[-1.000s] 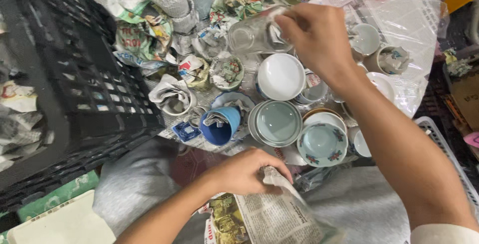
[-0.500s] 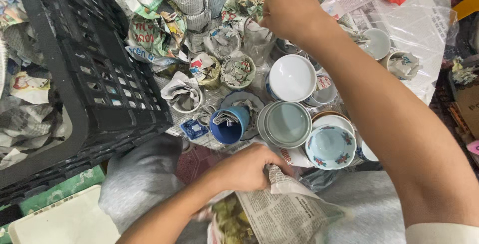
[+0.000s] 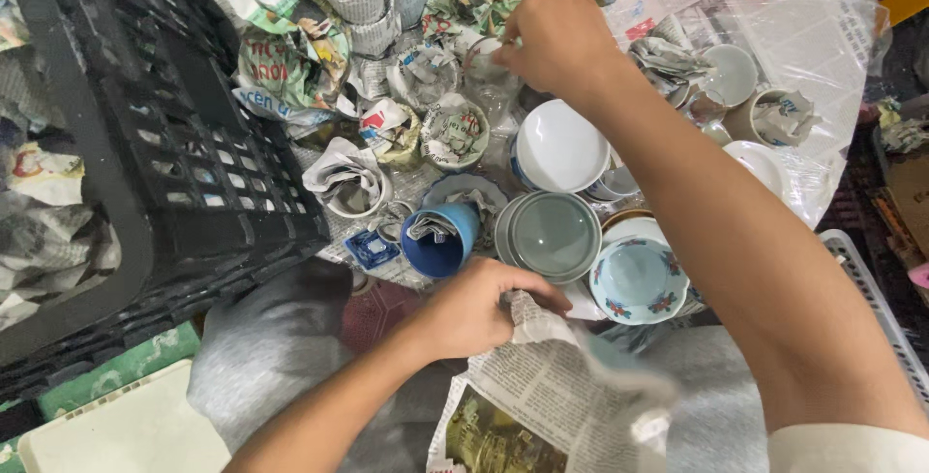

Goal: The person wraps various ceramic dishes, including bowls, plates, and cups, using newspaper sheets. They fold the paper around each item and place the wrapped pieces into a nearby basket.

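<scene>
Down near the lap, the left hand (image 3: pixel 474 313) is clenched on a crumpled sheet of newspaper (image 3: pixel 542 386), gripping its bunched top edge so the rest of the sheet hangs loose over the knees. Farther out, the right hand (image 3: pixel 556 38) is closed around a clear drinking glass (image 3: pixel 489 81) that stands among the paper-stuffed cups, fingers curled over its rim from above; the glass sits at the far side of the crockery, just beyond a white bowl (image 3: pixel 561 149).

Between the two hands lies a tight cluster of dishes: a grey-green bowl (image 3: pixel 554 236), a floral-patterned bowl (image 3: pixel 637 280) touching it on the right, and a blue cup (image 3: pixel 440 236) tipped on its side with a wad of paper in its mouth. Several small cups (image 3: pixel 455 134) behind it are likewise packed with newsprint, probably as padding against knocks. A black plastic crate (image 3: pixel 164 144) stands at the left, its wall just beside the dishes, with wrapped bundles visible inside. Everything rests on spread newspaper and clear plastic sheeting (image 3: pixel 823 57).
</scene>
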